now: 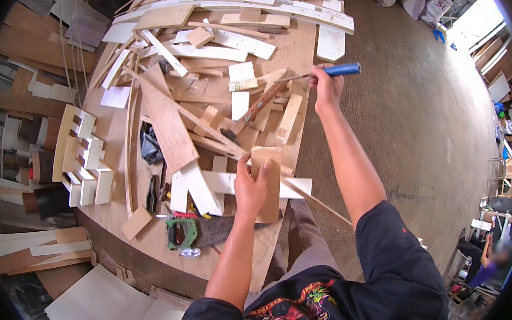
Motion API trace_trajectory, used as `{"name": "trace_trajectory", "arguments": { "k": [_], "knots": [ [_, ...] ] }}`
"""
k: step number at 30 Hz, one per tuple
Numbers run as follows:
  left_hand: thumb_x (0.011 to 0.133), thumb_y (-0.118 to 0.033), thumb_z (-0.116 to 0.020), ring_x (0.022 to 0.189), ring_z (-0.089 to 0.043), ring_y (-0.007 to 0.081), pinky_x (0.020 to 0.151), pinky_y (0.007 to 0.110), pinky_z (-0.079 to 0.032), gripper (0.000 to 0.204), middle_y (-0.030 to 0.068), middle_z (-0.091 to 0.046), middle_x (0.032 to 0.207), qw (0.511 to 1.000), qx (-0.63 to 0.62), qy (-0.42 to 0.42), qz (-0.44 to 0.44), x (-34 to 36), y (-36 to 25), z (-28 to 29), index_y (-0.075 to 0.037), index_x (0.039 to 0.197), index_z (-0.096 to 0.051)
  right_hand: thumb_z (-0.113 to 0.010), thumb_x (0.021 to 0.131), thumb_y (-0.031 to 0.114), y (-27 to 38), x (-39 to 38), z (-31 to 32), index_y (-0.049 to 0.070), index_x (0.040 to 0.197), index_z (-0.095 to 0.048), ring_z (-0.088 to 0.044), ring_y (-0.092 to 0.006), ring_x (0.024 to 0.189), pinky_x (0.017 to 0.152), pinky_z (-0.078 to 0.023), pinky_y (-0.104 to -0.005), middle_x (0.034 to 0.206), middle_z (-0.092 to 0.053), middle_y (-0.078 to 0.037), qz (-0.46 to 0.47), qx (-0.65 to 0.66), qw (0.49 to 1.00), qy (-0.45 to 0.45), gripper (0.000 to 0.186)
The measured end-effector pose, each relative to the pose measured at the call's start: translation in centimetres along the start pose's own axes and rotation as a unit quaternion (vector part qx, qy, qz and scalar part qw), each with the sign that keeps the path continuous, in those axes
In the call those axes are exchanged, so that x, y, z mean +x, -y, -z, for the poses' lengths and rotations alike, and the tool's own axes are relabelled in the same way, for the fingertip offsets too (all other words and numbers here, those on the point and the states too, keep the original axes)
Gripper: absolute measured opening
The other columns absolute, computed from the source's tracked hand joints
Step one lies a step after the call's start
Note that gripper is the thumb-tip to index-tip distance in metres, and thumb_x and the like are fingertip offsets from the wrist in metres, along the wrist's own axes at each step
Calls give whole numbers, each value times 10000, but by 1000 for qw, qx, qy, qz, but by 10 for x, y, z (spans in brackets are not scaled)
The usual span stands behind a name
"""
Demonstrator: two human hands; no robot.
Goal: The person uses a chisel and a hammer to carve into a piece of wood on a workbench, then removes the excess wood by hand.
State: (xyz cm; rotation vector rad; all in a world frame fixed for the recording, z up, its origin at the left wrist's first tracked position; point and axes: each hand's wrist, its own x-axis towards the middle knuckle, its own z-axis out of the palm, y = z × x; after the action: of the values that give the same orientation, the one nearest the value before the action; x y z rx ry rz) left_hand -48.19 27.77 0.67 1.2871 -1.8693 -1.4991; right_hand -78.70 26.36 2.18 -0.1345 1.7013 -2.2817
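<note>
My left hand (251, 187) grips a light wooden board (269, 202) by its upper part, thumb on its face, fingers at its left edge. The board is raised near the table's right edge. Over that edge, farther away, my right hand (327, 89) closes round a tool with a blue handle (344, 69) and a narrow metal shaft pointing left; its tip is too unclear to tell the exact kind. Just left of this hand, a hammer (258, 107) with a worn wooden handle and dark head lies among the scraps. A notched wood piece (289, 119) lies nearby.
Wood strips and white boards (211, 49) heap up on the worktable (107, 217). A green-handled handsaw (182, 233) and pliers (152, 195) lie at its near left. A slatted wooden piece (81, 158) stands at the left edge. Another person (487, 265) is far right.
</note>
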Motion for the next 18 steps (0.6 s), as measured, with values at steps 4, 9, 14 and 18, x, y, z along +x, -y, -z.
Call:
{"name": "trace_trajectory", "arguments": {
  "k": [4,9,14,18],
  "knots": [
    [988,-247,-691,768,-639,207,726,354,-524,409,163,-710,927,998,37,2,46,-65,41,49,-31,1329,-631,-742,800,8,20,-129,14,44,909,-608,-611,-126,727,679,-498,-267,820,-625,-27,22,-6,999,30,176],
    [967,-207,-691,832,-691,250,772,369,-543,369,193,-740,1026,997,79,-17,-14,-153,112,91,-26,1287,-662,-771,810,40,16,-265,45,35,985,-616,-588,-105,727,671,-480,-265,825,-622,-19,-35,-88,987,133,234],
    [967,-204,-688,844,-700,274,793,396,-545,347,198,-737,998,992,115,-16,59,-209,147,91,22,1230,-673,-793,853,135,15,-346,77,39,955,-627,-520,-69,688,629,-432,-257,769,-577,30,-68,-191,962,181,217],
    [1019,-272,-628,827,-671,237,763,372,-520,348,191,-716,924,996,31,-17,81,-216,171,78,50,1144,-676,-787,893,168,19,-376,93,49,945,-629,-508,-57,684,620,-425,-251,763,-569,42,-4,-233,956,179,204]
  ]
}}
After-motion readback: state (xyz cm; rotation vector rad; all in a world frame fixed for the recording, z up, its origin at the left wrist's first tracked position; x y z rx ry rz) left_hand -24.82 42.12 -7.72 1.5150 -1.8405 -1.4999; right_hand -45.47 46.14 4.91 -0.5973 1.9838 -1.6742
